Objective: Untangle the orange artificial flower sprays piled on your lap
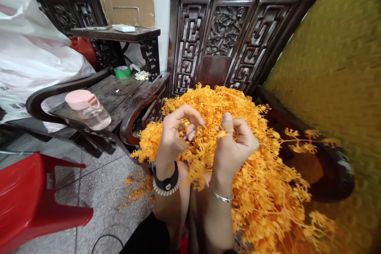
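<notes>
My left hand (175, 131) is raised with its fingers curled, and a motion-smeared orange plastic flower sprig (197, 168) hangs just below its palm. The grip on that sprig is partly hidden. My right hand (236, 143) is closed, thumb uppermost, with a small orange plastic flower piece (222, 132) pinched at the thumb. A gap separates the two hands. Behind and beneath them spreads a big heap of orange plastic flower sprigs (214, 101), piled on a dark carved wooden chair (217, 69) and spilling to the right.
At left, a pink-lidded bottle (92, 113), green tape roll (122, 72) and pale small pieces (141, 75) rest on dark wooden furniture. A red plastic stool (26, 198) stands lower left, near fallen orange bits (139, 190). White sacks (38, 51) fill the far left.
</notes>
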Demonstrator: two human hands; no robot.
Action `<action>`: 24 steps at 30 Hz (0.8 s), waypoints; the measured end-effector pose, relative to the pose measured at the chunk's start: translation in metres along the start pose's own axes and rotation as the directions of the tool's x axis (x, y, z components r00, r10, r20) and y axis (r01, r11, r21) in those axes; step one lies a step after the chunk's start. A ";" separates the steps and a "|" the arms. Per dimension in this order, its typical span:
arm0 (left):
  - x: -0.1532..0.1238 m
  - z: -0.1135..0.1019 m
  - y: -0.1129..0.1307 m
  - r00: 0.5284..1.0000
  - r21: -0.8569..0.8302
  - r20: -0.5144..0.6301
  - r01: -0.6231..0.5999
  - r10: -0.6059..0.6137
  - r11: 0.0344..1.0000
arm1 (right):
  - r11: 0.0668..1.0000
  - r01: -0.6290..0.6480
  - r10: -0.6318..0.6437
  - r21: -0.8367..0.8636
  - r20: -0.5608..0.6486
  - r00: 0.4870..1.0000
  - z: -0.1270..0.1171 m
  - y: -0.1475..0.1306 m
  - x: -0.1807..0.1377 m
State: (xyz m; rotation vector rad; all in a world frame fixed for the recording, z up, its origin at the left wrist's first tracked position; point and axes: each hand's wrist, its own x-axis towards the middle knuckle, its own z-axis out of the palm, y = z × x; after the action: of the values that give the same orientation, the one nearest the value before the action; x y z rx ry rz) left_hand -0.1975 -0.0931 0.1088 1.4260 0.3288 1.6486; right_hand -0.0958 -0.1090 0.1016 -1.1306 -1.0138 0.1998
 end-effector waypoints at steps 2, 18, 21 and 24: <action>-0.002 0.000 0.003 0.992 0.249 0.119 0.010 -0.041 0.968 | 0.999 -0.021 0.022 -0.034 0.044 0.999 -0.002 -0.004 -0.001; -0.005 0.013 0.002 0.976 0.011 -0.004 0.216 -0.215 0.976 | 0.937 -0.315 0.088 0.148 0.775 0.626 -0.021 -0.011 0.009; 0.000 0.013 0.003 0.928 -0.256 -0.055 0.343 -0.368 0.904 | 0.861 -0.404 -0.028 0.309 0.822 0.569 -0.021 -0.003 0.008; 0.010 -0.007 -0.001 0.920 -0.522 -0.035 0.315 -0.390 0.792 | 0.681 -0.541 -0.118 0.493 0.803 0.584 -0.022 0.004 0.008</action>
State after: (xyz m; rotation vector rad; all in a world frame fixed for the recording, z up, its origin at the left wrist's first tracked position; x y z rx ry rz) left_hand -0.2026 -0.0827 0.1118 0.7913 0.2012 1.3877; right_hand -0.0738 -0.1170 0.1017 -0.3798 -1.3745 1.3287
